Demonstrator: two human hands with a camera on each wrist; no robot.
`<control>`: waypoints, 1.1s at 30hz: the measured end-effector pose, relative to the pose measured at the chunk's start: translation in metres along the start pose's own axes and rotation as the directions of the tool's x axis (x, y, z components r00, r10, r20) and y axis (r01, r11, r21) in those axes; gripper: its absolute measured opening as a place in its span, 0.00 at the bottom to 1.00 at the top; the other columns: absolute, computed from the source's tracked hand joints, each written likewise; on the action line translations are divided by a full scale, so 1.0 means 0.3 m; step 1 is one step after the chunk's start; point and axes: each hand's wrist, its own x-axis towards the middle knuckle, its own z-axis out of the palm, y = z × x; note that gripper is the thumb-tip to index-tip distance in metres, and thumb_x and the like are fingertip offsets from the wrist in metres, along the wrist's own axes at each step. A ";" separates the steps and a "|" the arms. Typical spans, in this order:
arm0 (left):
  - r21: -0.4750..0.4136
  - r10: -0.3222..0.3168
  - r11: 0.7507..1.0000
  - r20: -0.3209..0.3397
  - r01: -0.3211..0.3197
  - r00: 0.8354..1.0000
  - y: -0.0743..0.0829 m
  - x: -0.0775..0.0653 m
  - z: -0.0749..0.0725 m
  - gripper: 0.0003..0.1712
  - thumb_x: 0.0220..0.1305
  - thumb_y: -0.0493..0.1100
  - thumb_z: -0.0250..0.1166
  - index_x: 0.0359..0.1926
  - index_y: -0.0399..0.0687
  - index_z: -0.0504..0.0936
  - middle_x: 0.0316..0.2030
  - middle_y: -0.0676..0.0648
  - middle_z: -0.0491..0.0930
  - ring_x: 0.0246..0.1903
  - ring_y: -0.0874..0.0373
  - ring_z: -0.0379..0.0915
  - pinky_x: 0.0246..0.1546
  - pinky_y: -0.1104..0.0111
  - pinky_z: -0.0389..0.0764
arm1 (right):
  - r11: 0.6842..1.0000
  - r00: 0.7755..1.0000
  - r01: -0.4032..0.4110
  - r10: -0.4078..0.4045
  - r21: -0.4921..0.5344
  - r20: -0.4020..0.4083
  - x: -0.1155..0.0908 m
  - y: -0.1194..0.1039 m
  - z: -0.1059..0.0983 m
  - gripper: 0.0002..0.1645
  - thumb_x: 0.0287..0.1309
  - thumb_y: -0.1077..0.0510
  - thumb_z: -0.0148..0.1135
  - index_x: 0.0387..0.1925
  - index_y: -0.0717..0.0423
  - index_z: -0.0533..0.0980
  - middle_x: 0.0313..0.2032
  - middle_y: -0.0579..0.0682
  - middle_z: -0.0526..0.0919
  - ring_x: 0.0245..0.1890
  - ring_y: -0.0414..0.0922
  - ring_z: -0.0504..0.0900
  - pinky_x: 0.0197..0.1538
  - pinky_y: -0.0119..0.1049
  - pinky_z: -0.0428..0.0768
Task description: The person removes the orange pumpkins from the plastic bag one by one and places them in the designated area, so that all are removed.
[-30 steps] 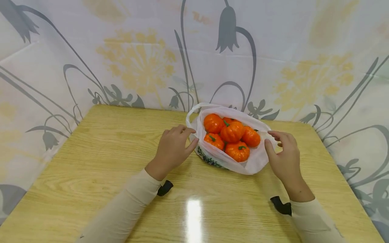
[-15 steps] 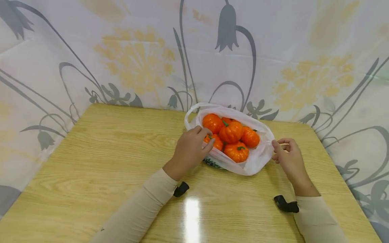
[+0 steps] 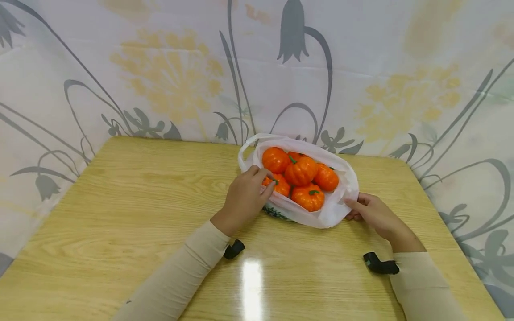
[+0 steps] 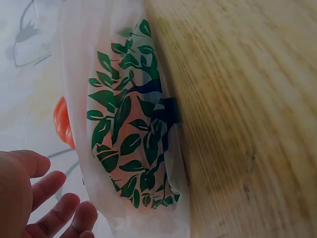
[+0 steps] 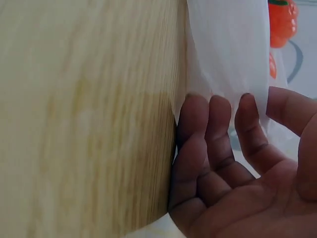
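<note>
A white plastic carrier bag (image 3: 335, 216) stands on the table with its mouth spread wide. Several small orange pumpkins (image 3: 301, 170) with green stems fill it. My left hand (image 3: 245, 196) hovers at the bag's near left rim, fingers loosely bent and holding nothing; it overlaps one pumpkin (image 3: 283, 186). In the left wrist view the bag's printed green leaves (image 4: 131, 144) show beside the relaxed left fingers. At the right end of the bag my right hand (image 3: 375, 214) pinches the rim, thumb inside and fingers outside. The right wrist view shows the bag wall (image 5: 230, 49) between thumb and fingers.
The wooden table (image 3: 160, 187) reaches back to a flower-patterned cloth wall (image 3: 172, 67). The bag's left handle loop (image 3: 242, 156) stands up near the back edge. A black wrist mount (image 3: 379, 264) juts from the right sleeve, another black mount (image 3: 234, 249) from the left.
My left hand has moved right, over the bag's near left rim. The right hand has gone lower along the right end and now pinches the rim. Bag and pumpkins stay on the table.
</note>
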 end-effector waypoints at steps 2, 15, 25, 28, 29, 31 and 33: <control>0.002 0.006 1.000 -0.002 -0.006 1.000 0.002 -0.002 0.005 0.10 0.69 0.49 0.65 0.45 0.50 0.82 0.37 0.47 0.78 0.25 0.57 0.70 0.26 0.68 0.73 | 1.000 1.000 0.009 -0.010 0.014 0.015 -0.006 0.009 -0.009 0.26 0.75 0.49 0.51 0.54 0.71 0.73 0.30 0.38 0.83 0.34 0.35 0.81 0.42 0.28 0.80; 0.052 -0.015 0.999 0.075 0.012 0.997 -0.011 -0.004 0.030 0.22 0.70 0.47 0.61 0.62 0.46 0.75 0.38 0.45 0.78 0.26 0.54 0.72 0.28 0.63 0.76 | 0.994 1.000 -0.003 0.000 0.111 0.023 -0.002 0.011 -0.016 0.19 0.74 0.57 0.47 0.50 0.71 0.73 0.28 0.37 0.84 0.33 0.34 0.82 0.42 0.26 0.81; 0.045 -0.102 0.994 0.165 0.095 0.981 -0.012 -0.002 0.031 0.20 0.73 0.47 0.59 0.62 0.48 0.76 0.49 0.42 0.79 0.37 0.46 0.81 0.37 0.55 0.79 | 0.998 0.999 -0.032 0.032 0.056 0.001 -0.003 0.012 -0.014 0.19 0.73 0.57 0.46 0.49 0.70 0.73 0.27 0.38 0.83 0.33 0.35 0.81 0.42 0.26 0.79; 0.051 -0.118 0.993 0.192 0.110 0.974 -0.011 -0.002 0.031 0.22 0.73 0.49 0.59 0.64 0.49 0.75 0.53 0.42 0.78 0.42 0.45 0.82 0.41 0.53 0.79 | 0.999 0.999 -0.041 0.040 0.031 0.005 0.000 0.013 -0.015 0.21 0.73 0.56 0.46 0.52 0.72 0.72 0.28 0.38 0.83 0.34 0.35 0.80 0.43 0.26 0.78; 0.056 -0.122 0.992 0.200 0.113 0.972 -0.011 -0.003 0.031 0.23 0.73 0.50 0.60 0.64 0.49 0.75 0.54 0.42 0.78 0.43 0.45 0.82 0.42 0.52 0.79 | 0.999 0.999 -0.042 0.042 0.028 0.010 0.002 0.013 -0.015 0.22 0.73 0.56 0.46 0.52 0.73 0.72 0.29 0.38 0.83 0.34 0.35 0.80 0.43 0.26 0.78; 0.060 -0.132 0.991 0.214 0.122 0.968 -0.011 -0.004 0.032 0.24 0.72 0.51 0.60 0.65 0.49 0.74 0.56 0.43 0.78 0.45 0.45 0.81 0.44 0.52 0.78 | 0.999 0.999 -0.045 0.045 0.027 0.018 0.003 0.013 -0.015 0.22 0.73 0.55 0.47 0.52 0.73 0.72 0.29 0.39 0.83 0.34 0.35 0.80 0.43 0.26 0.79; 0.061 -0.142 0.989 0.221 0.131 0.965 -0.011 -0.004 0.032 0.26 0.72 0.53 0.60 0.66 0.50 0.74 0.56 0.43 0.77 0.45 0.46 0.81 0.45 0.52 0.77 | 0.999 0.999 -0.047 0.047 0.027 0.023 0.003 0.010 -0.015 0.21 0.73 0.55 0.47 0.52 0.72 0.72 0.29 0.39 0.83 0.34 0.35 0.80 0.43 0.26 0.79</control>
